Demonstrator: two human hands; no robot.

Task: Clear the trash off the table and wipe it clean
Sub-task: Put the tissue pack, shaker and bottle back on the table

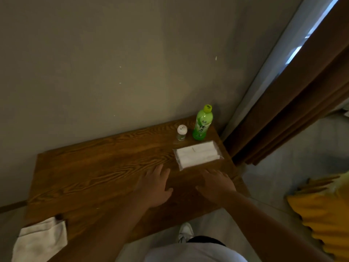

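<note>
Wooden tabletop (90, 178): left hand (154, 184) and right hand (217, 186) flat, fingers spread, empty; grab green bottle (202, 122) first, upright.

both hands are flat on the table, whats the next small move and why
Probably reach the right hand forward to the tissue pack just ahead of it. Both hands are empty, the left hand too, and the green bottle and small jar stand farther back.

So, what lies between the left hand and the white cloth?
Only bare wooden table, as the head view shows, between left hand and white cloth.
</note>
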